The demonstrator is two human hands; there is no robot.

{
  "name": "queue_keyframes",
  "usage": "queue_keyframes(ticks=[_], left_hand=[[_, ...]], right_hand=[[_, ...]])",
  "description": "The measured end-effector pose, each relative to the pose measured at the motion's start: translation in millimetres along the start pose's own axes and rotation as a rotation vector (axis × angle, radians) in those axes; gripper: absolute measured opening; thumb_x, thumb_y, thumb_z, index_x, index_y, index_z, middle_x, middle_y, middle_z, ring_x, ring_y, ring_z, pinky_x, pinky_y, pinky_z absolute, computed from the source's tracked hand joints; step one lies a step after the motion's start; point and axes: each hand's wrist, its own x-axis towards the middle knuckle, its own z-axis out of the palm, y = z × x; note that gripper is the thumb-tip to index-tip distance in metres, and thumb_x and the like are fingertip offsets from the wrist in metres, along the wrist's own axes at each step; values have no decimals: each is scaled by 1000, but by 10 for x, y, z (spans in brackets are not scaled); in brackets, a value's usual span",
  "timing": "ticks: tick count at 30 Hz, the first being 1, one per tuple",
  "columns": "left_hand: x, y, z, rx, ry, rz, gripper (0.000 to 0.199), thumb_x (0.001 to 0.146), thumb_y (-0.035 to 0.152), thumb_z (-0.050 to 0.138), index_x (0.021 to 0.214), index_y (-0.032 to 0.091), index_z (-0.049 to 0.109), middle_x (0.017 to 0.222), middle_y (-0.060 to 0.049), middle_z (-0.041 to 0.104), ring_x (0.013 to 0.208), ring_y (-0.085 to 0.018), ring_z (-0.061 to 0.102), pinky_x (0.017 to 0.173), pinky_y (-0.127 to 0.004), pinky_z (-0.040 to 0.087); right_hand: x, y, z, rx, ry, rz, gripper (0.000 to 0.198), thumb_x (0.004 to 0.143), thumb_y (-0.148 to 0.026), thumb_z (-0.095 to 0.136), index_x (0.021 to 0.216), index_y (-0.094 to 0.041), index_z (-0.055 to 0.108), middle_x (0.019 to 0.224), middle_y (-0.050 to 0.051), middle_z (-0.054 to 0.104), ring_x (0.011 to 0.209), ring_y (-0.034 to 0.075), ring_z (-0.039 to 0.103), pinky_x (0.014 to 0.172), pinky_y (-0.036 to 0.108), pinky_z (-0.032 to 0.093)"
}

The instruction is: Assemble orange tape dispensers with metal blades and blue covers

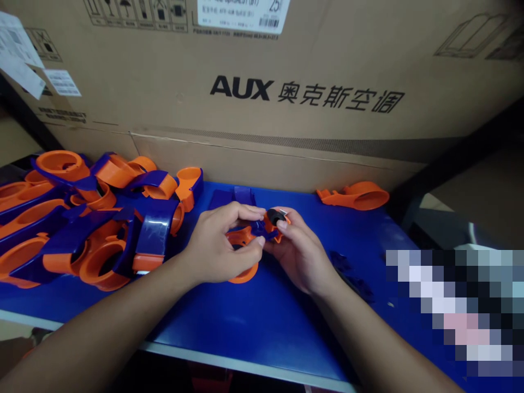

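Note:
Over the middle of the blue shelf, both hands hold an orange and blue plastic tape dispenser (244,274). My left hand (216,245) is curled around its ring end, covering much of it. My right hand (303,251) grips the other end, its thumb against a small black round part (275,216). A shiny strip shows beside that part. Just behind my left hand lies a blue plastic piece (244,194). How the black part sits in the dispenser is partly hidden by the fingers.
Many orange and blue tape dispensers (153,234) are piled at the left. A lone orange dispenser part (362,195) lies at the back right. Small dark pieces (356,284) rest right of my right hand. A large cardboard box (164,93) stands behind the blue shelf (229,322).

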Motion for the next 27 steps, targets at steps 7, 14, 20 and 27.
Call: queue_keyframes(ticks=[7,14,20,27], left_hand=[[-6,-31,-49,-17,-25,83,33,80,18,83,108,25,67,127,-9,79,116,-27,77,100,-43,67],[-52,39,-30,58,72,27,31,95,24,71,126,29,71,120,-5,81,105,-22,80,96,-38,68],[19,154,-2,-39,128,-192,11,93,33,77,100,24,76,92,-2,80,81,-16,77,75,-29,66],[132,187,-13,-302,140,-357,19,77,17,84,89,20,69,85,0,75,74,-13,73,69,-25,65]], right_hand=[[-5,-36,-4,-24,-4,-49,25,86,-40,75,107,-32,63,108,1,72,102,23,68,88,40,60],[-25,-48,24,-14,-40,-54,28,89,-44,76,109,-32,61,111,2,73,103,24,70,92,45,60],[-13,9,-1,-26,-75,-26,30,90,-45,79,111,-33,62,100,-2,65,92,18,65,95,42,59],[-14,44,-22,-17,-138,-22,31,91,-46,79,113,-33,62,97,-3,60,86,15,62,94,41,59]])
